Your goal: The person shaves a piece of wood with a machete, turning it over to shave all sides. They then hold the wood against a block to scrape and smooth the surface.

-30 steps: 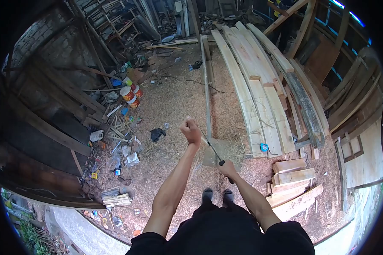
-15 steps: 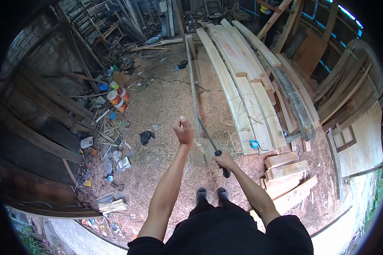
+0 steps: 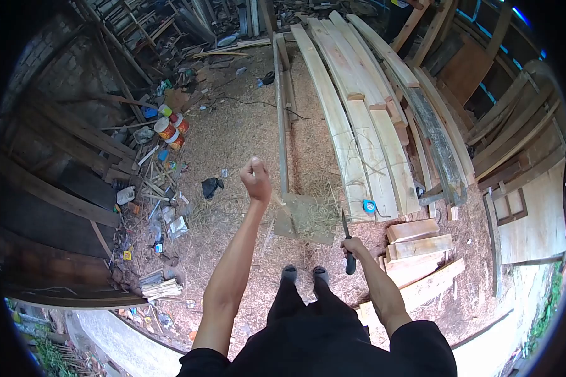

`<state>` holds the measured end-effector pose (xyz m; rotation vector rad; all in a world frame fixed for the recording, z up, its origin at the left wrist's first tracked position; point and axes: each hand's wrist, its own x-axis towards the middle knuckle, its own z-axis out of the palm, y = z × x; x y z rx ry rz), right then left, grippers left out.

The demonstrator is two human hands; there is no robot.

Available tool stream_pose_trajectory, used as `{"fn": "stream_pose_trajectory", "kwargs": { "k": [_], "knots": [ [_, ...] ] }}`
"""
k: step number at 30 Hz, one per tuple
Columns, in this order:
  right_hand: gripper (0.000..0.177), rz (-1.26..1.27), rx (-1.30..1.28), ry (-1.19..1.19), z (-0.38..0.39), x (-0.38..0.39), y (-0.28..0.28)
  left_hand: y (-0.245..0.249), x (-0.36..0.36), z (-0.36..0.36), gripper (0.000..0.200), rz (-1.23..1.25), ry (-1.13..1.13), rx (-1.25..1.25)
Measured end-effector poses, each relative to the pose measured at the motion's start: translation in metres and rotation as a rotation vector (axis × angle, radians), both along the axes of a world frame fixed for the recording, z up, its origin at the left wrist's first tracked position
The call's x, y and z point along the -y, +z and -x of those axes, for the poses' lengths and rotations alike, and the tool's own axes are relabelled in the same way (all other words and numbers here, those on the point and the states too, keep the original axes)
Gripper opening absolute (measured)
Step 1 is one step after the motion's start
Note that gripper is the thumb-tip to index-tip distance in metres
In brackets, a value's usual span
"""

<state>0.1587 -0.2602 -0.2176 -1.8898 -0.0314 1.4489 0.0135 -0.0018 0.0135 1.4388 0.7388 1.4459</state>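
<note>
My right hand [image 3: 352, 245] is wrapped round the dark handle of a long-bladed knife [image 3: 346, 226], its blade pointing up and away from me near the ends of the planks. My left hand [image 3: 256, 178] is raised in front of me, closed in a fist; I cannot tell what, if anything, is in it. A pale thin sliver [image 3: 277, 199] shows just beside the left wrist. Below and between the hands, a flat board [image 3: 295, 227] lies on the floor with thin shavings [image 3: 321, 217] over its right part.
Long sawn planks [image 3: 324, 107] lie to the right, with a blue tape measure [image 3: 369, 206] on their near end. Short wood blocks [image 3: 415, 230] are stacked nearer me. Paint cans [image 3: 165, 129] and litter line the left. A person [image 3: 399, 16] is partly visible at the far right.
My right hand has moved right and down with the knife, whose blade now points more upright. My left fist has shifted left and slightly up. The view has shifted a little.
</note>
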Motion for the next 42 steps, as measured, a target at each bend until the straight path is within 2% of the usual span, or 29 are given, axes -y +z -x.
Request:
{"fn": "stream_pose_trajectory", "kwargs": {
  "k": [7, 10, 14, 16, 22, 25, 27, 28, 32, 33, 35, 38, 42],
  "knots": [
    [0.011, 0.009, -0.086, 0.070, -0.020, -0.010, -0.020, -0.001, -0.006, 0.012, 0.037, 0.041, 0.022, 0.043],
    [0.015, 0.014, -0.265, 0.066, -0.031, -0.007, -0.027, 0.002, -0.005, 0.016, 0.038, 0.070, 0.003, 0.090],
    [0.014, 0.080, -0.246, 0.094, -0.035, -0.011, -0.029, 0.004, -0.007, 0.015, 0.038, 0.055, -0.005, 0.086],
    [0.011, 0.045, -0.178, 0.066, -0.030, -0.019, -0.014, 0.004, -0.006, 0.015, 0.038, 0.051, -0.010, 0.070],
    [0.012, 0.046, -0.066, 0.146, -0.034, -0.043, -0.016, 0.003, -0.007, 0.021, 0.038, 0.033, -0.030, 0.046],
    [0.010, 0.066, -0.044, 0.209, -0.044, -0.037, -0.013, 0.004, -0.006, 0.021, 0.038, 0.059, -0.035, 0.071],
    [0.008, 0.071, 0.060, 0.230, -0.048, -0.028, -0.017, 0.007, -0.008, 0.018, 0.038, 0.032, 0.015, 0.062],
    [0.009, 0.146, 0.190, 0.339, -0.050, -0.024, -0.019, 0.008, -0.010, 0.018, 0.038, 0.035, 0.015, 0.063],
    [0.010, 0.140, 0.216, 0.368, -0.051, -0.018, -0.031, 0.008, -0.014, 0.024, 0.037, 0.038, -0.011, 0.110],
    [0.010, 0.141, 0.214, 0.376, -0.049, -0.022, -0.030, 0.007, -0.013, 0.026, 0.037, 0.054, -0.014, 0.120],
    [0.011, 0.121, 0.009, 0.152, -0.042, -0.029, -0.028, 0.006, -0.007, 0.029, 0.037, 0.056, -0.012, 0.106],
    [0.012, 0.113, -0.093, 0.197, -0.025, -0.041, -0.038, 0.005, -0.007, 0.034, 0.037, 0.057, -0.003, 0.081],
    [0.011, 0.090, -0.076, 0.222, -0.010, -0.045, -0.028, 0.003, -0.008, 0.035, 0.038, 0.004, 0.069, -0.012]
  ]
}}
